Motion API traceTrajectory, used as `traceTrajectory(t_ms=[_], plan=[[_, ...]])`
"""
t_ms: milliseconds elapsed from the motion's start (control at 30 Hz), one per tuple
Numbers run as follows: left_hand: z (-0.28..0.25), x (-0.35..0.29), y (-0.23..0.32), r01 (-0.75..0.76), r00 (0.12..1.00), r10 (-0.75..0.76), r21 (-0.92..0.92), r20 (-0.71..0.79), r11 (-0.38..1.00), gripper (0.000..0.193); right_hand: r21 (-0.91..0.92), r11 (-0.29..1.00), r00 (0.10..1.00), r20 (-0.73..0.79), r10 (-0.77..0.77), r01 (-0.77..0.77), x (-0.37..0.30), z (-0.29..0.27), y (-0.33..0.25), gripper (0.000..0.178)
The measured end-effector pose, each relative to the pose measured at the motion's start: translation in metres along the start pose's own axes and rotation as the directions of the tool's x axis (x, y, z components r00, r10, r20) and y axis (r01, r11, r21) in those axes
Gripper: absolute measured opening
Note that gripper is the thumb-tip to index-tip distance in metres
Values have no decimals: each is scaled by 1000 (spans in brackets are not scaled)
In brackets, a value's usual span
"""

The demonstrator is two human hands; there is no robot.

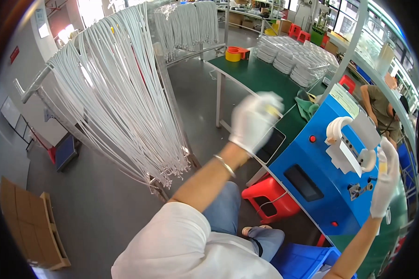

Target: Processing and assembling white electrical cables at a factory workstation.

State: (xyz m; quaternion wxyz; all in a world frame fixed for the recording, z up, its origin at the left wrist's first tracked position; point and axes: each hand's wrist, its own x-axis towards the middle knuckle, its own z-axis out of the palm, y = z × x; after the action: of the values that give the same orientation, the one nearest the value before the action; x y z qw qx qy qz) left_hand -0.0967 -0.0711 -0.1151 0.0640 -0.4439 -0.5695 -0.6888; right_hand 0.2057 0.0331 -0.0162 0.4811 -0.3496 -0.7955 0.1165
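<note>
My left hand (pixel 257 122), in a white glove, is raised over the near edge of the green table (pixel 246 74). Motion smears its fingers, so their grip is unclear. At the right, my white-gloved right hand (pixel 385 181) is open with fingers pointing up, beside the blue machine (pixel 307 162). Curved white loops (pixel 336 129), which look like coiled cable, sit on top of that machine close to this hand. A white plate (pixel 364 129) stands up among them. Under my left hand a dark tablet-like panel (pixel 271 146) is partly covered.
Many white cables hang from a metal rack (pixel 42 90) at the left. An orange tape dispenser (pixel 237 53) and stacked clear trays (pixel 288 58) are on the table. Below are a red stool (pixel 277 200) and a blue bin (pixel 307 260). Another person (pixel 381 104) is at the far right.
</note>
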Motion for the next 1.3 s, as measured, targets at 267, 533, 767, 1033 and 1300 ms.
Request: traceTrajectory(t_ms=[267, 533, 767, 1033, 1300], plan=[[-174, 104, -60, 467, 631, 323, 678, -706, 568, 33, 122, 985, 981, 136, -139, 123, -14, -20, -1, 38], [-199, 123, -45, 462, 832, 165, 827, -529, 321, 33, 104, 988, 970, 206, -130, 111, -19, -16, -28, 36], [-212, 113, 18, 347, 932, 54, 926, -358, 149, 32, 50, 995, 962, 255, -100, 90, -28, -27, -39, 21], [-74, -16, 94, 578, 627, -94, -381, 773, 721, 21, 461, 877, 931, 362, -44, -138, -22, 30, -109, 38], [55, -125, 84, -36, -451, -9, -9, 893, 999, 56, 427, 655, 590, 807, 37, -624, -11, 25, -134, 46]])
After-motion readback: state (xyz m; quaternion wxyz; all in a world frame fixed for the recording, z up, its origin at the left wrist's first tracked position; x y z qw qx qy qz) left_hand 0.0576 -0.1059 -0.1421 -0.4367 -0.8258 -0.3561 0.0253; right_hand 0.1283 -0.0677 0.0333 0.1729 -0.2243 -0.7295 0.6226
